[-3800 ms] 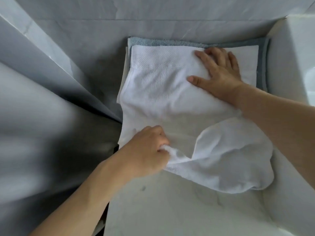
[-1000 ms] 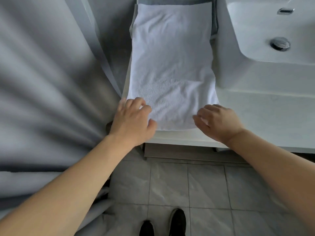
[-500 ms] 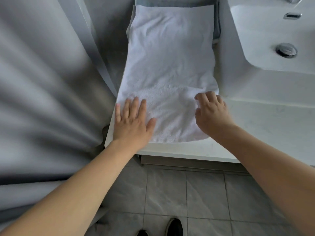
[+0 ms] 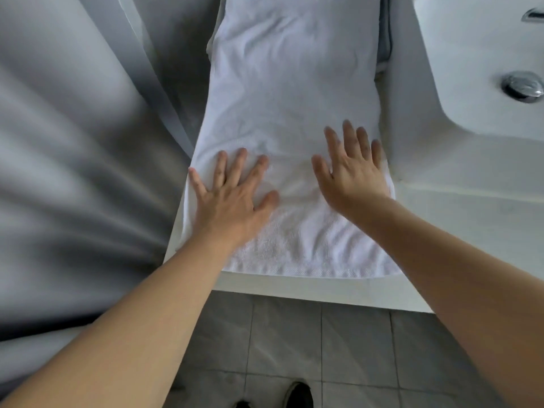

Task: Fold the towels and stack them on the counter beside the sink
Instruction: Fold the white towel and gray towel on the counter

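A white towel (image 4: 291,92) lies folded in a long rectangle on the white counter (image 4: 338,293), left of the sink (image 4: 482,66). Its near hem runs close to the counter's front edge. A grey-blue towel (image 4: 384,39) shows under it along the far and right edges. My left hand (image 4: 232,195) lies flat on the towel's near left part, fingers spread and straight. My right hand (image 4: 350,169) lies flat on the near right part, fingers pointing away from me. Neither hand grips the cloth.
A grey curtain (image 4: 64,148) hangs close on the left, beside the counter's left edge. The sink basin has a chrome drain plug (image 4: 522,86). Grey floor tiles (image 4: 294,340) and a dark shoe (image 4: 298,394) show below the counter's front edge.
Both hands have slid forward across the white towel with fingers spreading out flat. A second ago they were curled at its near edge.
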{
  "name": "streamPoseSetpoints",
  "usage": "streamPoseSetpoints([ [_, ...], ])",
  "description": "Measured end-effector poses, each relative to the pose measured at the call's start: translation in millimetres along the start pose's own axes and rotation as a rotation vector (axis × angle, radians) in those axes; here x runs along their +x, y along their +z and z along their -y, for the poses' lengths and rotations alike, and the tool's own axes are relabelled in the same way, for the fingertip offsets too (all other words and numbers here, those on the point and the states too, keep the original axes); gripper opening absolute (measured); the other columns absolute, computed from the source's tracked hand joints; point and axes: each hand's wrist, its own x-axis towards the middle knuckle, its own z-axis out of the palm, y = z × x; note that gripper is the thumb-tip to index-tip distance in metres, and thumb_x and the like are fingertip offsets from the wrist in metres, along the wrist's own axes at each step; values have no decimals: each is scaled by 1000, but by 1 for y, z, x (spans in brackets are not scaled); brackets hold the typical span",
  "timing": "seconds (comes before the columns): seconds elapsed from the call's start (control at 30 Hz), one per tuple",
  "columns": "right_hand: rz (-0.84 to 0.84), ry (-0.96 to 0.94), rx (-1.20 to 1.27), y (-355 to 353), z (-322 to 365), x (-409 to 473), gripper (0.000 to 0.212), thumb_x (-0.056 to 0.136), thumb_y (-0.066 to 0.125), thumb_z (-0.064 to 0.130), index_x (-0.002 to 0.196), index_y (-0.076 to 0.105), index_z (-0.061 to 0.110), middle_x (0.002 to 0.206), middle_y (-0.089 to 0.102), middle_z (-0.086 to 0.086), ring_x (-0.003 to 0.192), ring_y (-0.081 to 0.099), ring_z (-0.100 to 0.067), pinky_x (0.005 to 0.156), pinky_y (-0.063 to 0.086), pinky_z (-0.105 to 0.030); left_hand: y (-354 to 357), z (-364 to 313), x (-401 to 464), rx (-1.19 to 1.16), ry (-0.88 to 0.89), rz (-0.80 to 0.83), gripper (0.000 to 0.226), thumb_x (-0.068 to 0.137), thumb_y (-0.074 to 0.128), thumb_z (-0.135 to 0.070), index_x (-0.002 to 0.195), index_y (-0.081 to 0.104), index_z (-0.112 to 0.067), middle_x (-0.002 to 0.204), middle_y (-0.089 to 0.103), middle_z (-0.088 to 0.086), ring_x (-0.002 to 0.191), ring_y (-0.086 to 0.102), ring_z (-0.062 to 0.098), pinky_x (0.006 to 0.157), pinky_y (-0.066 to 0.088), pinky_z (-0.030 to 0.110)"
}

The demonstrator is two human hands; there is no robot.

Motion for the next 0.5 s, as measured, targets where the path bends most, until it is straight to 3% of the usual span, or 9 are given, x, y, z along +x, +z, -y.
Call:
streamPoseSetpoints([
  [0.1,74,19,-16,9,-17,25,64,100,18,55,157,4,30,165,-4,-3,151,-6,-22,122,-7,-43,3,4,-3,-21,2,-22,67,94,10,-69,155,-8,-46,164,-19,-13,150,-24,18,114,-17,65],
  [0.27,19,35,-38,21,-30,17,66,96,13,60,156,2,34,164,-7,-5,151,-5,-25,122,-5,-39,-6,11,-5,-188,23,-52,75,85,10,-64,157,13,-40,166,-2,-14,152,-12,12,120,-12,55],
  [0.4,28,44,-80,21,-29,21,62,98,12,54,156,-2,35,164,-10,-6,151,-8,-27,122,-8,-40,-17,6,8,-247,-39,-194,69,89,18,-51,150,37,-23,165,18,-1,153,6,22,122,1,55],
  [0.5,31,42,-96,23,-30,23,62,98,12,53,156,-3,34,164,-8,-7,150,-8,-29,122,-8,-41,-27,-7,62,-148,15,-198,60,98,24,-47,154,27,-26,167,11,0,154,1,25,121,-4,55],
])
